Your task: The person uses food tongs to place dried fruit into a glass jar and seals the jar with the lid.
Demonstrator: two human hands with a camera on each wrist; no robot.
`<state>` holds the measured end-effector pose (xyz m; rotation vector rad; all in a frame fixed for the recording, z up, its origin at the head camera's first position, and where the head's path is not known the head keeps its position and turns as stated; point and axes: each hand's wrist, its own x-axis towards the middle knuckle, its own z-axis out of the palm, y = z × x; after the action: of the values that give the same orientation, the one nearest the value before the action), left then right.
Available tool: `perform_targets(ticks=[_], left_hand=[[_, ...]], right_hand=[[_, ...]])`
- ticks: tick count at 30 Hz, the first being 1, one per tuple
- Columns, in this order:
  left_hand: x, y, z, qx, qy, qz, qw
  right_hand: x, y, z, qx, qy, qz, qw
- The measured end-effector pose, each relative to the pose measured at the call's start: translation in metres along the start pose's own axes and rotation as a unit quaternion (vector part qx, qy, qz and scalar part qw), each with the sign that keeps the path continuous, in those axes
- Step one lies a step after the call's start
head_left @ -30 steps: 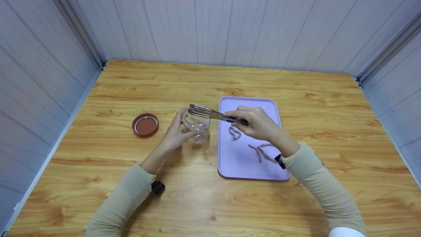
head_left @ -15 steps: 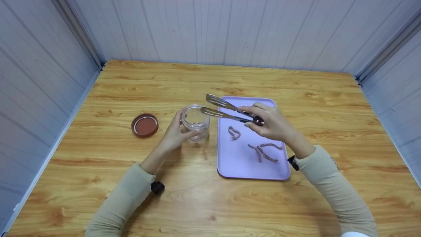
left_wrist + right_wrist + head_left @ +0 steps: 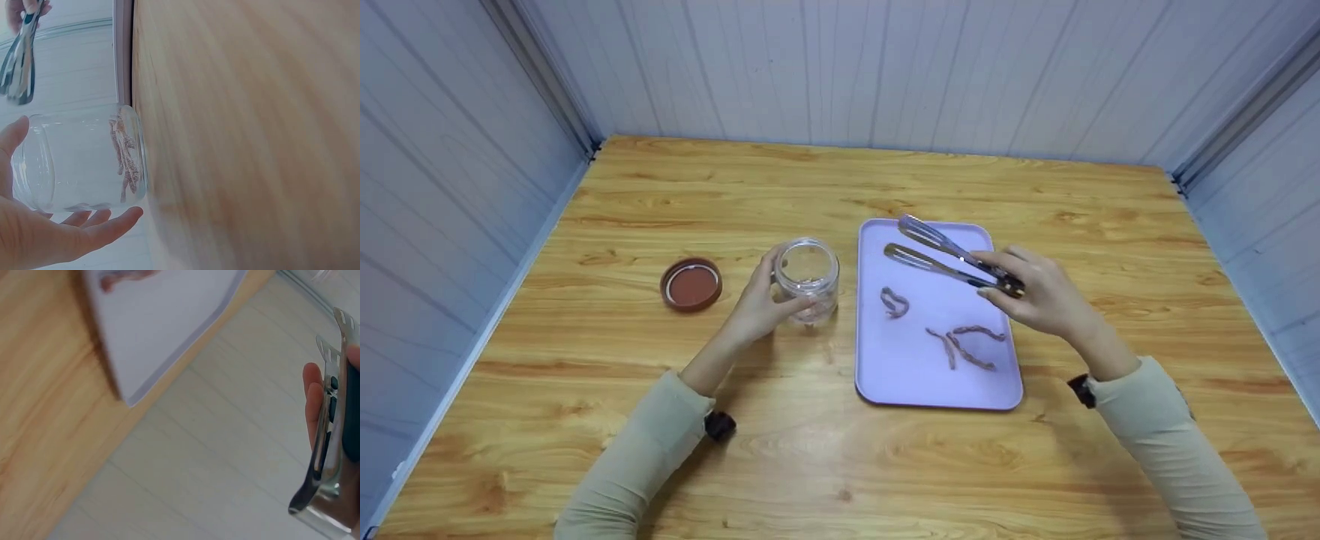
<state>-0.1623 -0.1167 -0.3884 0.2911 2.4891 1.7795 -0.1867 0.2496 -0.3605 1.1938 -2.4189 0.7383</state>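
My left hand (image 3: 754,309) holds a clear jar (image 3: 808,281) upright on the table, thumb and fingers wrapped about its side. In the left wrist view, several brownish twisted strips (image 3: 125,154) lie at the bottom of the jar (image 3: 84,160). Metal tongs (image 3: 945,259) with dark grips are held in my right hand (image 3: 1039,292) above the lilac tray (image 3: 896,379). The tongs' arms are spread, with nothing between their slotted tips. On the tray lie several more brownish strips: a looped strip (image 3: 894,302) at the left and others (image 3: 971,352) toward the right.
A reddish-brown lid (image 3: 691,285) lies inside-up on the wooden table (image 3: 780,465), left of the jar. White panelled walls (image 3: 840,75) border the table at the back and both sides.
My right hand has moved right with the tongs, from over the jar's mouth to above the tray. The tongs' arms have spread apart. My left hand and the jar have stayed put.
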Motion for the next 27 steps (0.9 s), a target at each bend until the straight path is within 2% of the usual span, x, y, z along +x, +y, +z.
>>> perform_targets(ticks=[8, 15, 27], left_hand=[[0.013, -0.031, 0.001, 0.014, 0.009, 0.000, 0.9999], [0.014, -0.032, 0.002, 0.003, 0.011, 0.009, 0.9999], [0.015, -0.034, 0.002, 0.005, 0.009, 0.010, 0.9999]], right_hand=[[-0.039, 0.009, -0.002, 0.005, -0.029, 0.036, 0.9989], [-0.071, 0.007, -0.004, 0.008, -0.031, 0.044, 0.9985], [-0.109, -0.015, -0.009, 0.046, -0.081, 0.077, 0.9926]])
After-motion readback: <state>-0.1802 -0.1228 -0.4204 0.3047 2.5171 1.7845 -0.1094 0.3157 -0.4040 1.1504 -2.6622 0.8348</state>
